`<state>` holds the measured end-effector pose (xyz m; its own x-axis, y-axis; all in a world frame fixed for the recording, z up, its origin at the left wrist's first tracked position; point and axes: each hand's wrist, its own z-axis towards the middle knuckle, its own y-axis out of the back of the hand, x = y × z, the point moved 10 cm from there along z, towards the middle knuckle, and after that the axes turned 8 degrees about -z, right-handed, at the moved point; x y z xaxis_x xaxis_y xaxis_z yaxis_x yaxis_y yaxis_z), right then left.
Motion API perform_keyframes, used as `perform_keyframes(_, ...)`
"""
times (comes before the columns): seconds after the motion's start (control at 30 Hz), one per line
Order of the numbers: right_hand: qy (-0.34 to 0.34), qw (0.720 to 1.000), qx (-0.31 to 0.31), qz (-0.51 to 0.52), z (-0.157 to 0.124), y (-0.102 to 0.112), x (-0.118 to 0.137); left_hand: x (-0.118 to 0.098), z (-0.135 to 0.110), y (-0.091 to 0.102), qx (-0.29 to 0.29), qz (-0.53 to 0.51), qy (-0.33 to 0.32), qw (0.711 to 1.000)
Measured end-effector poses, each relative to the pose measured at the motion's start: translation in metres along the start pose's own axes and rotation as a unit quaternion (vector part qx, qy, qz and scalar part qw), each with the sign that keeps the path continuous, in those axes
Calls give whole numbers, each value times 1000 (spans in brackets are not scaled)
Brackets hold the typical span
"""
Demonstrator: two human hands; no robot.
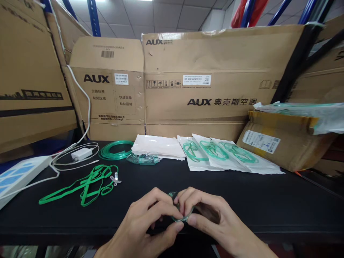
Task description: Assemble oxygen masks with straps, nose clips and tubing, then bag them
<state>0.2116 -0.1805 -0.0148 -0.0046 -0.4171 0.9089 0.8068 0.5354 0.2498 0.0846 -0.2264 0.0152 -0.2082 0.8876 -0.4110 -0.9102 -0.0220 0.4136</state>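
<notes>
Both my hands meet at the near edge of the black table [242, 200]. My left hand [145, 224] and my right hand [215, 222] pinch one small clear green plastic piece [179, 215] between fingertips and thumbs; most of it is hidden by the fingers. Left of the hands lie loose green elastic straps [88, 182] with a small metal clip. Farther back sit a coil of green tubing [115, 149] and a clear mask part [143, 158].
Sealed white pouches [220, 152] holding green tubing lie at the back right beside a blank white pouch [158, 145]. A white charger and cable [80, 154] and a white-blue box [18, 173] sit left. AUX cardboard cartons [201, 82] wall the back; a carton [279, 139] stands right.
</notes>
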Motion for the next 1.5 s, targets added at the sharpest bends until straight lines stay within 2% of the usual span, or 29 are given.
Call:
perform_keyframes(0.07,43,998,-15,-54,-1,1,7,-4,1,3,-7,17,-14,1000)
perform_keyframes(0.17,136,979,-39,-147,-6,1,25,-9,2,4,-4,47,-30,998)
perform_keyframes(0.3,206,956,-16,-209,-10,-8,39,-14,0,4,-4,57,-49,997)
perform_keyframes(0.47,211,954,-3,-215,-12,-12,46,-13,-2,2,7,22,-39,999)
perform_keyframes(0.73,206,959,2,-193,-16,-14,41,-12,-4,2,27,0,-30,999)
perform_keyframes(0.93,220,949,6,-224,-17,-16,41,-9,-3,-2,41,-11,-26,999)
perform_keyframes(1.1,202,954,19,-220,-13,-17,44,-13,2,1,30,-4,-49,998)
perform_keyframes(1.5,215,954,25,-208,-12,-18,44,-13,4,1,30,-19,-37,999)
